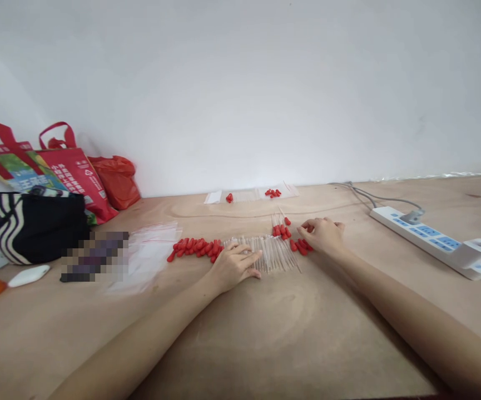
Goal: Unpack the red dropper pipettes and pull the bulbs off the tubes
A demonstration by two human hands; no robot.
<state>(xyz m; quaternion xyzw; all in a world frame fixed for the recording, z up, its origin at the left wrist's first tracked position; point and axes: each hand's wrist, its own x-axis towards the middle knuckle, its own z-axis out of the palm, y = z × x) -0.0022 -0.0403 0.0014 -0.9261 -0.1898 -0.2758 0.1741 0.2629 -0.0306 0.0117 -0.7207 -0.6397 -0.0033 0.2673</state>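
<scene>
My left hand (237, 266) rests palm down with fingers stretched over a row of thin clear sticks (271, 254) on the table. Left of the sticks lies a pile of small red teardrop-shaped pieces (194, 247), partly touching that hand. My right hand (325, 233) is pinched, thumb and forefinger together, just above a few more red pieces (298, 248). What its fingertips hold, if anything, is too small to make out. Another cluster of red pieces (281, 230) with thin sticks sits beyond the row.
Clear plastic bags (150, 250) lie to the left. A clear packet (244, 195) with red pieces is near the wall. A white power strip (432, 239) with cables stands at right. A black bag (48, 222), a red shopping bag (77, 172) and a white oval object (29, 275) are at left.
</scene>
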